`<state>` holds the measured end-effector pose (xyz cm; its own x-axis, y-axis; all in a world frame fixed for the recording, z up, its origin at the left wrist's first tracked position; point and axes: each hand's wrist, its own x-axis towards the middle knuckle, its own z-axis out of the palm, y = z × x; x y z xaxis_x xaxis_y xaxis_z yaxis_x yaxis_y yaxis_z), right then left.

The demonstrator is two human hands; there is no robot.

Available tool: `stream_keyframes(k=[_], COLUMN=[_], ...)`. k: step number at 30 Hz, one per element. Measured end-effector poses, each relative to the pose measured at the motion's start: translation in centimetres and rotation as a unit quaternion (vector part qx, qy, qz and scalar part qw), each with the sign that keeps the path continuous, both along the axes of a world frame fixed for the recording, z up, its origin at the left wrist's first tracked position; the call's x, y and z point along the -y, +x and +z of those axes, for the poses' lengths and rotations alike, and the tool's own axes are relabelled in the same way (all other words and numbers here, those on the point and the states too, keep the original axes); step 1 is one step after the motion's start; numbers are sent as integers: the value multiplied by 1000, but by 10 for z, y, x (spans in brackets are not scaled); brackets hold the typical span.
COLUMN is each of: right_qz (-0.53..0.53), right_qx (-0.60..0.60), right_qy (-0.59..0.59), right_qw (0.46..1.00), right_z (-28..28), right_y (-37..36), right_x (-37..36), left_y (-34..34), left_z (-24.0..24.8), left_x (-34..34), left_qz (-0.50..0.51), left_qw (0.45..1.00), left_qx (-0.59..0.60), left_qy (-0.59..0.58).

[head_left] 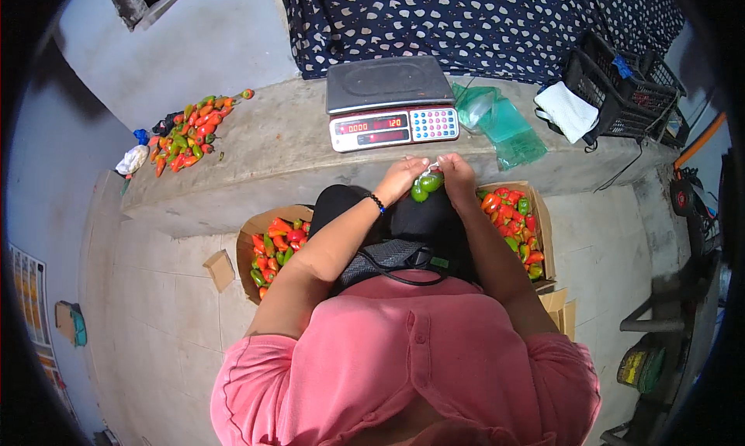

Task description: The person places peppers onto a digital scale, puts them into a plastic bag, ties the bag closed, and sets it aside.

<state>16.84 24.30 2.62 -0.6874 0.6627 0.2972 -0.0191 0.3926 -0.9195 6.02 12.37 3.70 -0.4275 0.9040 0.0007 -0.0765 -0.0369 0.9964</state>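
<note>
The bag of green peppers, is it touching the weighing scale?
Apart. The head view shows concrete ledge between the bag of green peppers and the scale. The left hand and right hand hold the bag.

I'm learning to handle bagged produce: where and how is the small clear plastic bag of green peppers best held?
Probably at the gathered neck of the small clear plastic bag, pinched from the far side, toward the black-topped electronic scale: it narrows between left hand and right hand, while rounded green peppers bulge toward the person.
</note>
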Motion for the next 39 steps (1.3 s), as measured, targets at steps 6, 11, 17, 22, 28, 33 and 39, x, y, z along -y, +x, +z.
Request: stream_keyframes(k=[6,11,17,22,28,33,39], right_qz=[-50,-28,28,164,168,212,179], right_qx=[-41,-113,-63,-78,-58,14,52], right_qy=[37,-247,-327,-337,-268,-69,386], right_qw=[997,962,943,924,947,975,904], right_z=[-12,-14,-24,-10,-4,5,20], right_y=[-11,-26,-28,-3,16,17,17], right_x=[3,3,-21,-33,-12,-2,-4], left_y=[10,21,9,6,-11,-20,-20], left_z=[-3,3,-4,14,-14,-16,-9], left_x=[-1,4,-2,8,2,0,7], left_qz=[84,125,116,58,24,50,119], left_qw=[944,917,922,998,998,991,965], left_qx=[-319,-376,-368,-13,64,127,231], left_qy=[-24,-32,-42,14,8,-2,17])
